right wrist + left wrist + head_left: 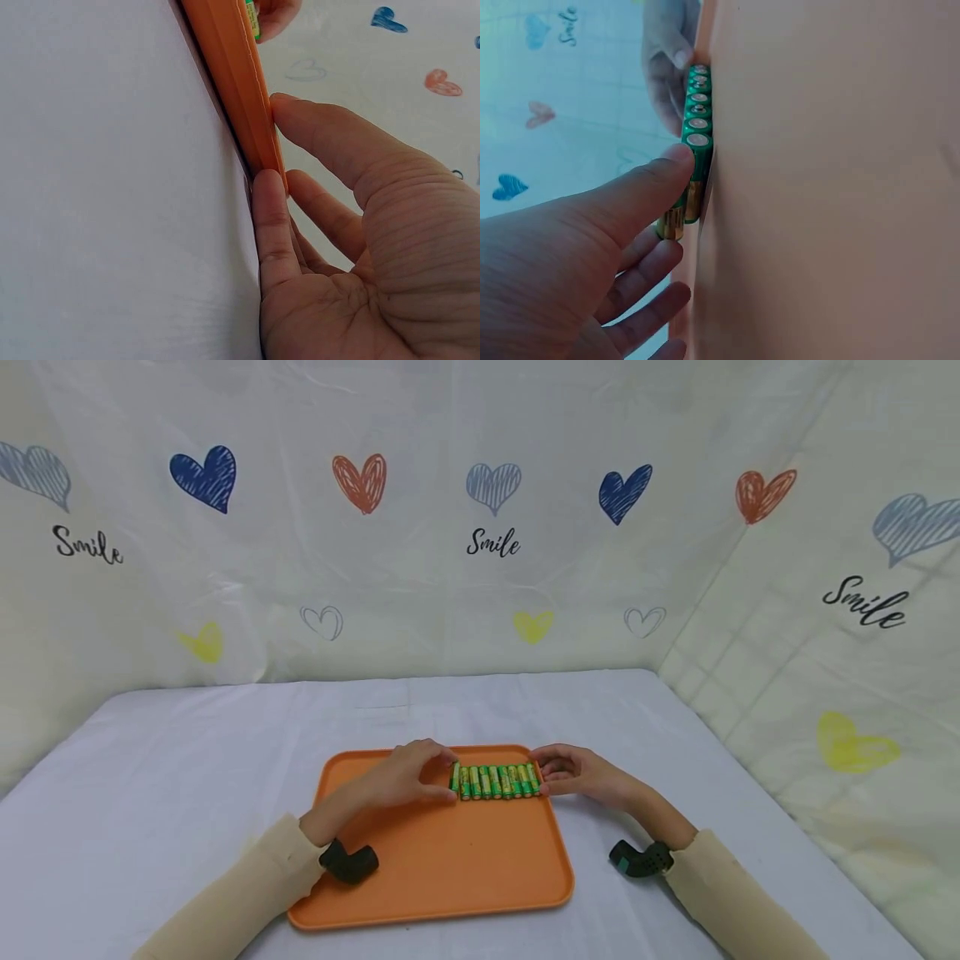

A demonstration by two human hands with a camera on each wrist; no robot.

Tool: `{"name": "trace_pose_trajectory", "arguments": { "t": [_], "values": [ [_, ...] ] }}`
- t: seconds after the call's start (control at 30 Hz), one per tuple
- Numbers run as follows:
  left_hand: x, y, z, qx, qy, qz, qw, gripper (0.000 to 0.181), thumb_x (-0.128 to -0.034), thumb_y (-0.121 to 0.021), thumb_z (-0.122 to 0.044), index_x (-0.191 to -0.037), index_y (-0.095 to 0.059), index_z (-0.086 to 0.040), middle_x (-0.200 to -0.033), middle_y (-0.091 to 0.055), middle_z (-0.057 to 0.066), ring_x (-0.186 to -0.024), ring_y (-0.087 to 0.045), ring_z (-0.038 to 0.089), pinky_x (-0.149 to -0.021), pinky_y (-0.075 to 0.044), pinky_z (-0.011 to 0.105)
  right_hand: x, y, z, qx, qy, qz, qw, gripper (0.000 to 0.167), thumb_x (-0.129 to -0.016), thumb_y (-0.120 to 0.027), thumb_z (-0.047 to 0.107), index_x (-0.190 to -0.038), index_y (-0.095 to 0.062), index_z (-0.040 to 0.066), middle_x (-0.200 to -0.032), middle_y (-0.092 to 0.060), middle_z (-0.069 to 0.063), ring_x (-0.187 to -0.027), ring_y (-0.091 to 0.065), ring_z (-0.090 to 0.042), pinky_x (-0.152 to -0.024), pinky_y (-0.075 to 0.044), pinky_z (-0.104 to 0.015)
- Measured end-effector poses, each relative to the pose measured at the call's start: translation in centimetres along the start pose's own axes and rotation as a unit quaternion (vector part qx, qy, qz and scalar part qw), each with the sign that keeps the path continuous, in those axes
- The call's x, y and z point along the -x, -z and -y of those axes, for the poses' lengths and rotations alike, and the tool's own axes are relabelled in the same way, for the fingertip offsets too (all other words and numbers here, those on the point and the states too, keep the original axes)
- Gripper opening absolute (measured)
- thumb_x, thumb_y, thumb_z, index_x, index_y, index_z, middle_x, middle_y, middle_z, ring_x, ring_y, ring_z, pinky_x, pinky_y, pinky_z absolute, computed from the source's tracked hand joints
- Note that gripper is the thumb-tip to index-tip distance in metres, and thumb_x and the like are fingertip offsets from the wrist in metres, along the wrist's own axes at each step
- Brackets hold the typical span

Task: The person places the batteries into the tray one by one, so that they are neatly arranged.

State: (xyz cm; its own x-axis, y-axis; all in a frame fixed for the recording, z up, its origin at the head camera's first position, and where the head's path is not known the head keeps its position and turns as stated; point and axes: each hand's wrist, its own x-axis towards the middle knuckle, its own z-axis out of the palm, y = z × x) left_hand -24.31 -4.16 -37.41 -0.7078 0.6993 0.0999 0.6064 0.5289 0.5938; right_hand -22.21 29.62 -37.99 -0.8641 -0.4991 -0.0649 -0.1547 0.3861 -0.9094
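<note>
A row of several green and gold batteries (pixel 495 782) lies side by side along the far right part of the orange tray (pixel 472 860). At the row's left end my left hand (pixel 408 774) pinches the end battery (pixel 682 191) lengthwise, thumb on its near end and a finger at its far end. That battery sits slightly higher than its neighbour in the left wrist view. My right hand (pixel 581 772) is at the row's right end, thumb and fingers around the tray's right rim (pixel 232 82). The rim hides whether it grips the last battery.
The tray lies on a white-covered table (pixel 187 760). Behind it hangs a pale curtain (pixel 420 568) printed with hearts and "Smile". A black band device (pixel 348 862) is on the left wrist, and a similar device (pixel 641 858) on the right.
</note>
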Motion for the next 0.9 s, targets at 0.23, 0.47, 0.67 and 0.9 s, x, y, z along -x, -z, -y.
{"name": "trace_pose_trajectory", "arguments": {
  "t": [0.23, 0.47, 0.67, 0.9],
  "values": [
    [0.2, -0.2, -0.2, 0.043, 0.0, 0.016, 0.9989, 0.051, -0.084, -0.078, -0.033, -0.123, -0.057, -0.007, -0.112, -0.056, 0.002, -0.104, -0.051, 0.018, -0.094, -0.046, 0.038, 0.0, -0.1, 0.2, -0.008, -0.004, 0.003, 1.0, 0.06, -0.087, -0.074, 0.012, -0.138, -0.048, -0.004, -0.125, -0.056, -0.016, -0.103, -0.054, -0.02, -0.086, -0.05, -0.018],
    [0.2, -0.6, -0.4, 0.059, 0.006, 0.024, 0.998, 0.051, -0.0838, -0.078, -0.032, -0.122, -0.055, -0.007, -0.102, -0.053, -0.001, -0.092, -0.052, 0.014, -0.081, -0.048, 0.03, 0.1, 0.0, 0.2, -0.012, -0.004, 0.004, 0.9999, 0.061, -0.087, -0.075, 0.014, -0.139, -0.047, -0.004, -0.128, -0.054, -0.017, -0.103, -0.054, -0.018, -0.086, -0.05, -0.019],
    [0.1, -0.9, -0.4, 0.046, 0.004, 0.014, 0.9988, 0.05, -0.0847, -0.077, -0.034, -0.122, -0.055, -0.008, -0.102, -0.053, -0.002, -0.092, -0.051, 0.013, -0.081, -0.048, 0.03, 0.2, 0.2, 0.1, -0.015, 0.0, 0.007, 0.9999, 0.061, -0.088, -0.074, 0.014, -0.139, -0.046, -0.005, -0.125, -0.055, -0.018, -0.102, -0.055, -0.016, -0.086, -0.05, -0.019],
    [-0.1, -1.6, -0.2, 0.016, -0.01, -0.011, 0.9998, 0.049, -0.0867, -0.074, -0.039, -0.122, -0.056, -0.01, -0.095, -0.049, -0.004, -0.082, -0.047, 0.013, -0.071, -0.042, 0.028, 0.1, 0.1, 0.1, -0.017, -0.006, 0.005, 0.9998, 0.06, -0.088, -0.074, 0.012, -0.139, -0.047, -0.004, -0.129, -0.053, -0.017, -0.104, -0.054, -0.017, -0.087, -0.05, -0.019]
  ]
}}
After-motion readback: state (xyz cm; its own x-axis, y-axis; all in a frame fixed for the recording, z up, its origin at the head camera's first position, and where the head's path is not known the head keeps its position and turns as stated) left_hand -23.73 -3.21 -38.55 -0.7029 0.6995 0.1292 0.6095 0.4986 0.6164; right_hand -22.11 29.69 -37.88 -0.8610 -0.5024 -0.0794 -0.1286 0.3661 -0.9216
